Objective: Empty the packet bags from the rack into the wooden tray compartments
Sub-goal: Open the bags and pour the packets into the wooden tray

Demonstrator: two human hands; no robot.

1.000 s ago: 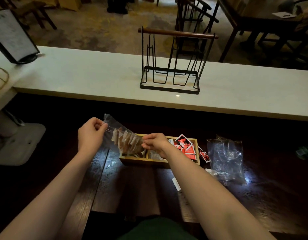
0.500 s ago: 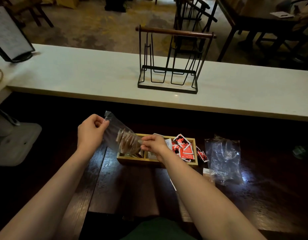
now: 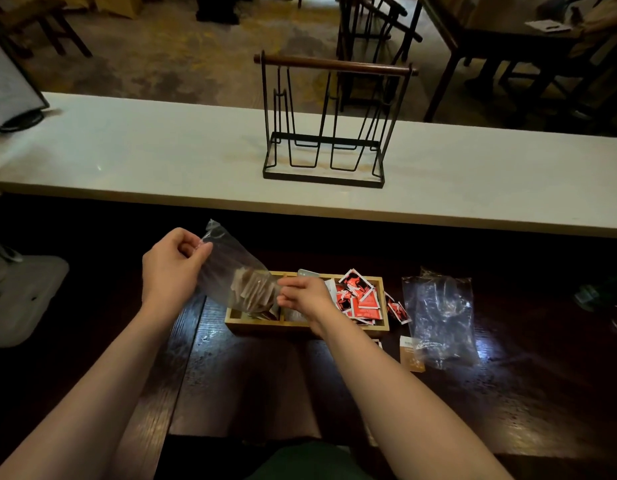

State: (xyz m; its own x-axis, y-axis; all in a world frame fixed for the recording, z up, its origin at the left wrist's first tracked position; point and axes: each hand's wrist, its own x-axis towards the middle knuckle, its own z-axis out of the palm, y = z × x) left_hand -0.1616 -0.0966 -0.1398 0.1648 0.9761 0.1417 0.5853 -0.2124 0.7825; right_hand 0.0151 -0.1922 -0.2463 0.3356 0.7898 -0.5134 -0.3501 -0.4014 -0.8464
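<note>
A clear plastic bag [image 3: 227, 268] of brown packets [image 3: 253, 292] hangs tilted over the left end of the wooden tray [image 3: 300, 328]. My left hand [image 3: 172, 268] pinches the bag's upper corner. My right hand [image 3: 305, 294] pinches its lower mouth end above the tray's middle. Brown packets spill from the mouth into the left compartment. Red packets [image 3: 357, 299] fill the right compartment. The black wire rack [image 3: 329, 128] with a wooden handle stands empty on the white counter [image 3: 161, 157].
An empty clear bag [image 3: 438, 317] lies right of the tray on the dark wooden table [image 3: 251, 382]. Stray packets [image 3: 411, 355] lie beside it and a red one [image 3: 397, 308] at the tray's right end. A menu stand [image 3: 9, 88] is far left, a white base [image 3: 19, 299] below it.
The brown packets have slid lower in the bag toward the tray's left compartment. Both hands keep their hold, barely shifted.
</note>
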